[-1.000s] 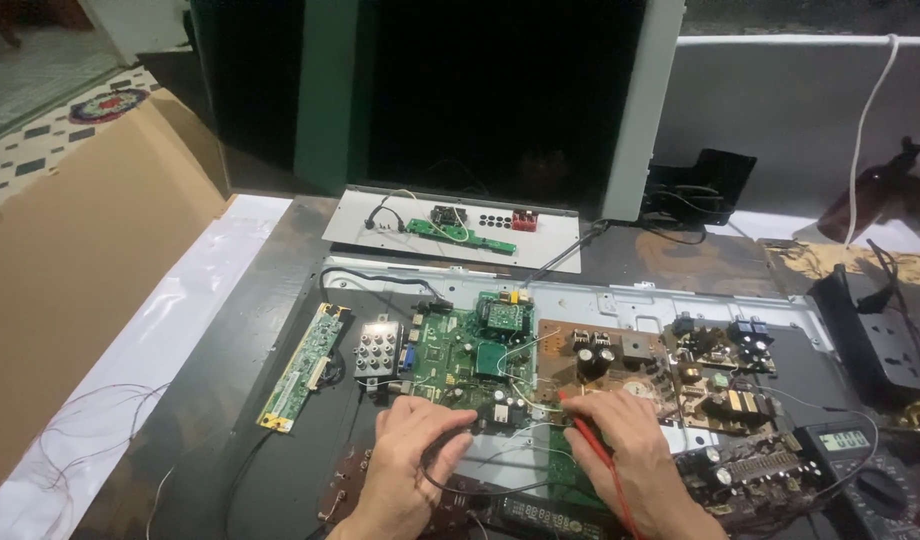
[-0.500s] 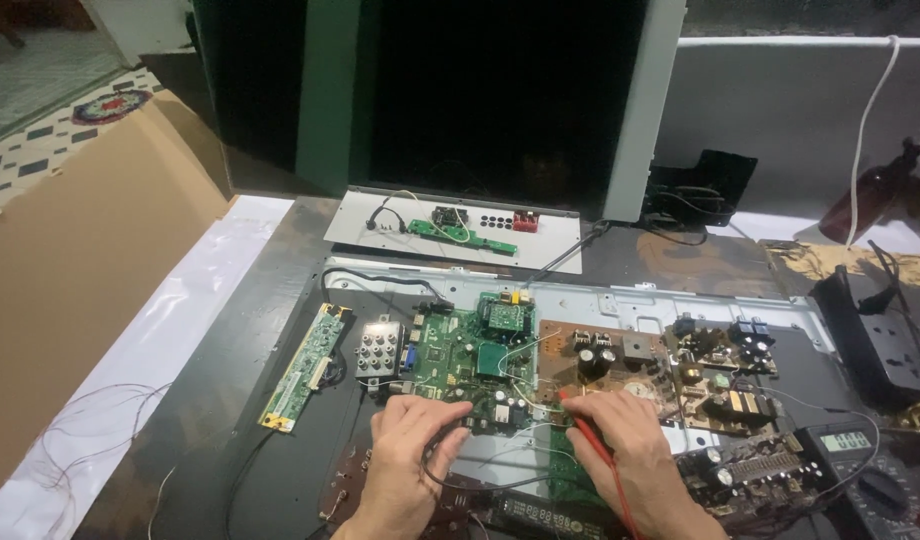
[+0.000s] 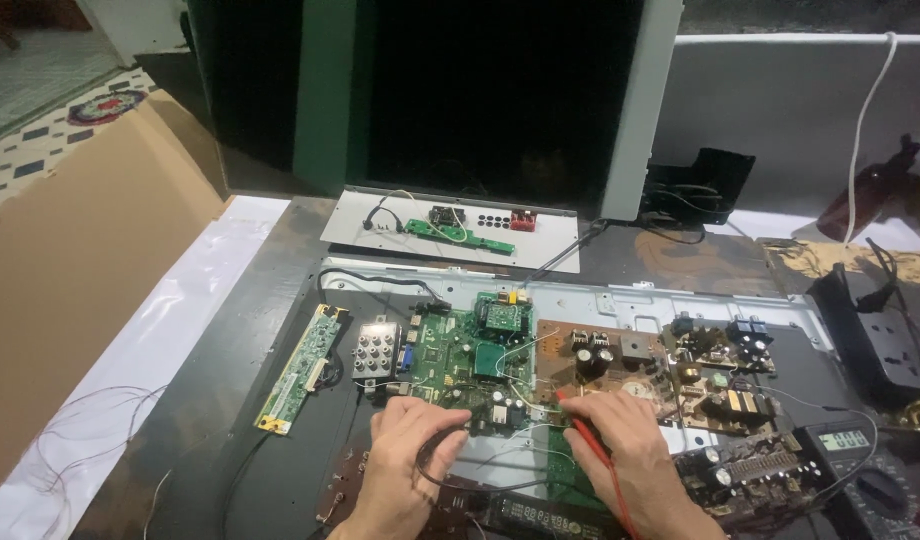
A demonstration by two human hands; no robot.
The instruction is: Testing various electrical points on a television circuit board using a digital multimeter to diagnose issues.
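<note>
My left hand (image 3: 405, 450) rests at the near edge of a green main circuit board (image 3: 470, 355) and pinches a black test probe, its black lead looping under my palm. My right hand (image 3: 620, 450) holds a red test probe (image 3: 580, 430), whose tip touches the area where the green board meets a brown power board (image 3: 620, 365). Both boards are mounted on the metal back of an opened flat screen chassis (image 3: 680, 300). A digital multimeter (image 3: 860, 470) lies at the lower right, its leads running toward my hands.
A narrow green strip board (image 3: 300, 365) lies at the left. A grey panel with a small green board (image 3: 460, 232) sits further back. A black power strip (image 3: 870, 335) is at the right. Brown cardboard (image 3: 70, 250) and white sheeting (image 3: 120, 390) border the left.
Both hands stay on the boards with the probes; only slight finger shifts show between the earlier frames and now.
</note>
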